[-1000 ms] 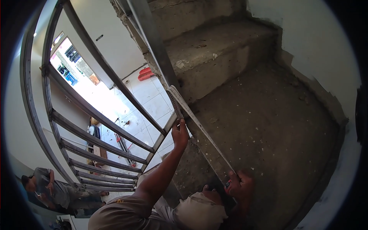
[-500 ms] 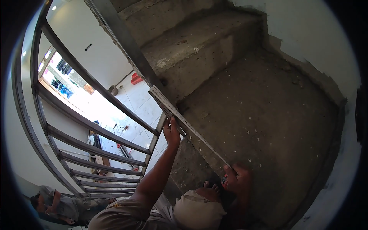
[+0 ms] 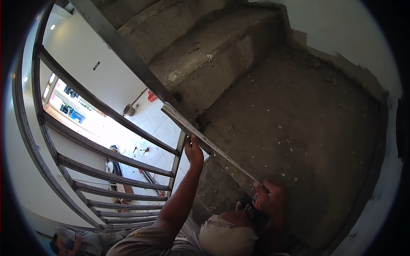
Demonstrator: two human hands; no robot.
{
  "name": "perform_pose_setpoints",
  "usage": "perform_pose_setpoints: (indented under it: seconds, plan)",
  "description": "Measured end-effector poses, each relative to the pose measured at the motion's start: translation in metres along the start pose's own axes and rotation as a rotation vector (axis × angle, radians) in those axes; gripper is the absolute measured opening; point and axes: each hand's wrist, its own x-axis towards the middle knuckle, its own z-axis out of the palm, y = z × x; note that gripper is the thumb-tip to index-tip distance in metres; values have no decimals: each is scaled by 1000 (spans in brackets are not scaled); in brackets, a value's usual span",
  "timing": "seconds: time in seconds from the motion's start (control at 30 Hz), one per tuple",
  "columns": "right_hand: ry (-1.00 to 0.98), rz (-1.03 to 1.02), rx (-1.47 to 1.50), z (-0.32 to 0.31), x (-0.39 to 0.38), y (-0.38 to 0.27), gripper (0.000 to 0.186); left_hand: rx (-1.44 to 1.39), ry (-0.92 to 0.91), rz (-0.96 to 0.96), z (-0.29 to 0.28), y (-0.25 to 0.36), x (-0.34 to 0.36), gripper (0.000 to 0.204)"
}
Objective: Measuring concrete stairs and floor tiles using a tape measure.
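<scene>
Two grips on one pale tape point(image 3: 206, 139).
My right hand point(image 3: 271, 197) is closed round its near end; it slants over concrete point(image 3: 307, 136) past my left hand point(image 3: 194, 152), which pinches its folded-back part near a metal bar point(image 3: 124, 53); beyond the railing point(image 3: 109, 175) lies white tiled floor point(image 3: 149, 118).

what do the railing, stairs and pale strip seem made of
Railing: probably bare steel, dull grey with a slight metallic sheen.
Stairs: likely unfinished concrete, rough, pitted and speckled.
Pale strip: matt, thin, bent back on itself; coated metal or plastic, I can't tell which.
</scene>
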Motion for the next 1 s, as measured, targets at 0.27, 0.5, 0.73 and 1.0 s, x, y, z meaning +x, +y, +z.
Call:
perform_pose_setpoints:
  seconds: [0.27, 0.5, 0.73, 1.0]
  plan:
    - [-8, -19, -17, -1, 2, 0, 21, 19, -25, 19, 0, 5, 0, 46]
    - [-2, -14, -12, -2, 1, -4, 19, 24, -51, 13, -4, -4, 6, 46]
    - [-10, -17, -8, -3, 1, -2, 19, -16, -19, 27, 0, -6, 6, 47]
    - [-11, 10, -14, -1, 0, 2, 19, 1, -2, 26, 3, 2, 2, 48]
